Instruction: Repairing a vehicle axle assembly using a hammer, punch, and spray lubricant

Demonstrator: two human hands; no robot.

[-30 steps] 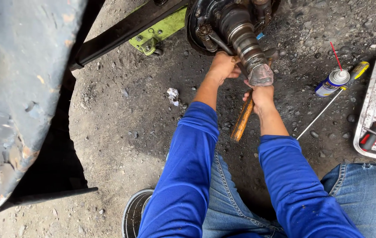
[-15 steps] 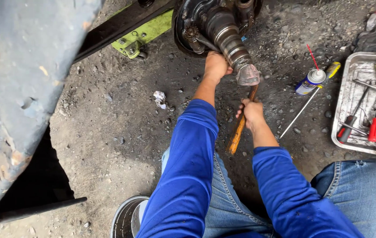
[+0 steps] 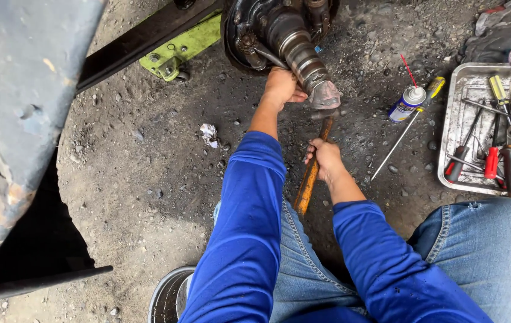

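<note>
Both hands' fingers closed: left hand [image 3: 280, 88] grips axle shaft [image 3: 303, 54], right hand [image 3: 325, 160] hammer handle [image 3: 310, 176].

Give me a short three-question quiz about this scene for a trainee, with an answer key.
1. True or false: the right hand has its grip closed on the long wooden hammer handle.
2. Which thing lies on the ground between the rusty metal axle shaft and the dented metal tool tray?
A. a blue-and-white spray can with a red straw
B. a paint bucket
C. a car tyre
3. Fill in: the left hand rests against the ____ of the axle shaft.

Key:
1. True.
2. A.
3. Side; it touches the shaft just above its cloth-wrapped end.
</note>
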